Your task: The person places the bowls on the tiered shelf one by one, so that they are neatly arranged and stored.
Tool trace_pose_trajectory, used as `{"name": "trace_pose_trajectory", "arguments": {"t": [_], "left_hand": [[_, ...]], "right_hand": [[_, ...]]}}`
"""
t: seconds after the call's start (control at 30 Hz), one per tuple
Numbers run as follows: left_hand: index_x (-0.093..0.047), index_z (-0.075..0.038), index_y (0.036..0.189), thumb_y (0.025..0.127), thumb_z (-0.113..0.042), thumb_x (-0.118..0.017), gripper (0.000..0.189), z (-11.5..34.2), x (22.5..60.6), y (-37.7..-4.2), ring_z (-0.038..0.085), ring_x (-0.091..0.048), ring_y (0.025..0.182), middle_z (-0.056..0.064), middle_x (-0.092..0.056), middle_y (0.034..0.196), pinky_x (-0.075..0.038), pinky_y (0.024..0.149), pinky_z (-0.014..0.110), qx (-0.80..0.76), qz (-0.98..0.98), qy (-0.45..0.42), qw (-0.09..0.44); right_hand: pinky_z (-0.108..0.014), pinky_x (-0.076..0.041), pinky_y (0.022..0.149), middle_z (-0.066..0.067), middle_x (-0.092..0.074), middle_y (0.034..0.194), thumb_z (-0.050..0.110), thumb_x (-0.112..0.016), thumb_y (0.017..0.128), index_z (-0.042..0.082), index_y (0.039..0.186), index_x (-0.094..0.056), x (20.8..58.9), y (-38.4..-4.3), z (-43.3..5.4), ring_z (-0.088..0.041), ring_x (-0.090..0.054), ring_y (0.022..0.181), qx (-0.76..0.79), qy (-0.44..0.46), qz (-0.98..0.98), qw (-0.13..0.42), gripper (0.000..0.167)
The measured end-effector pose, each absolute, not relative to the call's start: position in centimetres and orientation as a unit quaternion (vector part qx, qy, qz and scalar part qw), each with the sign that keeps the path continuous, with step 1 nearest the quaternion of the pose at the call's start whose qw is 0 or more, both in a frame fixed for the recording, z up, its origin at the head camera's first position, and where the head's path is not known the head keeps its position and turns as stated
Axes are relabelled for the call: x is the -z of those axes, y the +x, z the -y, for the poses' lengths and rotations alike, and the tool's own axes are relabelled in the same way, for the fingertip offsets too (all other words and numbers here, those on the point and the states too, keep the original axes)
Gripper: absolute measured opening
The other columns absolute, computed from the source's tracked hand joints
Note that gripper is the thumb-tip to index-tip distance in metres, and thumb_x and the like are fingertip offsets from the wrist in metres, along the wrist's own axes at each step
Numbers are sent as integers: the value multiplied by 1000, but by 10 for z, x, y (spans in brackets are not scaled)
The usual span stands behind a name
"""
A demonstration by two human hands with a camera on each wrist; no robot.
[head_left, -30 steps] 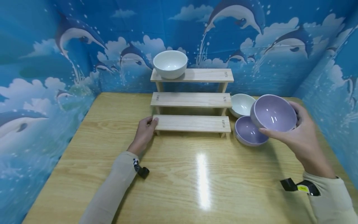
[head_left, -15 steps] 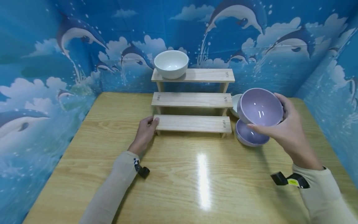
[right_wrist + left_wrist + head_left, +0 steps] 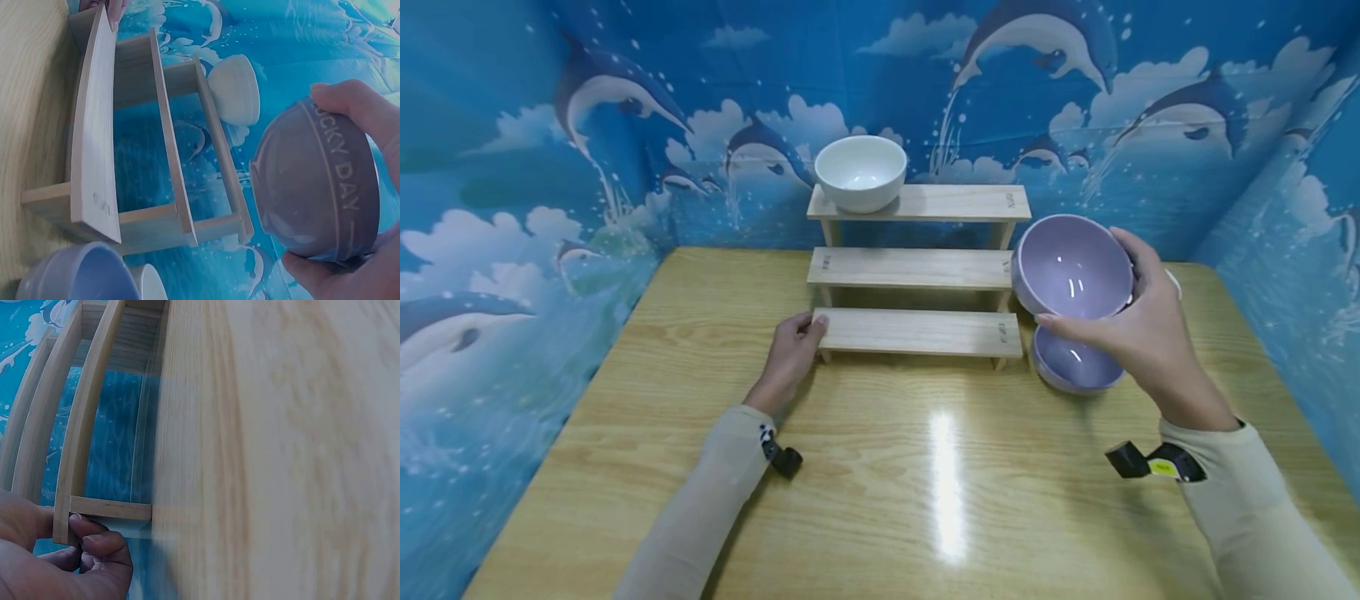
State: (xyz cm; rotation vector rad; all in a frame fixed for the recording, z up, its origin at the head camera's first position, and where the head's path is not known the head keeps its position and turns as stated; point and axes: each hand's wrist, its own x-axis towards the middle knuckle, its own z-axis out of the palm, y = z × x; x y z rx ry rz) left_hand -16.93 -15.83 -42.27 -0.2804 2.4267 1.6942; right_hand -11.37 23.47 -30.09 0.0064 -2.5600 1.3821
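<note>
- At the 3 o'clock end of the rack, the right hand point(image 3: 1138, 329) grasps a glossy lilac ceramic bowl point(image 3: 1071, 267) in the air, thumb on the near rim and fingers round the far side, its mouth tilted toward the camera. The right wrist view shows raised lettering on the bowl's outer wall.
- Directly beneath it, toward 6 o'clock, a second lilac bowl point(image 3: 1075, 365) rests on the varnished wooden table point(image 3: 925, 467), just beside the rack's lowest step.
- At 12 o'clock behind the right hand, only a sliver of a white bowl point(image 3: 1172, 282) shows; the fingers hide most of it.
- The three-step pale wooden rack point(image 3: 917, 271) stands at the table's 12 o'clock edge. At 9 o'clock on its lowest step, the left hand point(image 3: 790, 354) pinches the step's end between curled fingers and thumb.
- On the top step, toward its 9 o'clock end, sits a plain white ceramic bowl point(image 3: 860, 172).
- Judging from this, one bowl is shelved, one is in the air, and two are still on the table; the middle and lowest steps are bare.
- Count: two lilac bowls, two white bowls, one rack, two hands.
</note>
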Motion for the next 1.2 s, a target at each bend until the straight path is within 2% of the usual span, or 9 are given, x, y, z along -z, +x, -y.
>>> {"name": "trace_pose_trajectory", "arguments": {"t": [0.13,0.33,0.57,0.77,1.2], "left_hand": [[-36,-5,156,108,-41,-47,61,158,423,-169,26,-56,109,14,-51,135,-50,94,39,-569,-812,-95,88],[-36,-5,156,108,-42,-47,62,159,423,-169,27,-57,110,14,-51,136,-50,96,40,-569,-813,-92,88],[-38,-5,155,108,-41,-47,60,158,423,-169,26,-57,106,14,-52,131,-50,91,39,-566,-815,-93,84],[-39,-5,154,108,-40,-48,59,158,423,-169,26,-57,108,14,-52,131,-51,93,39,-568,-814,-93,82],[-40,-4,154,107,-41,-48,60,160,424,-169,27,-57,106,14,-53,129,-50,92,39,-569,-814,-86,82]], "right_hand": [[-53,-46,92,-4,-38,153,20,-97,68,31,158,-28,299,-118,-229,-27,-42,130,-482,13,868,116,114],[-46,-47,92,-2,-41,150,19,-97,67,31,156,-31,297,-127,-221,-24,-44,128,-491,32,861,125,112],[-57,-44,98,-3,-39,153,24,-96,68,30,158,-28,293,-139,-210,-28,-43,133,-493,48,858,135,113],[-56,-45,102,-3,-40,154,32,-95,70,27,159,-26,290,-152,-199,-27,-44,134,-487,49,861,138,113],[-50,-43,107,-3,-33,158,35,-95,69,25,161,-22,284,-182,-177,-25,-38,139,-499,36,855,134,118]]}}
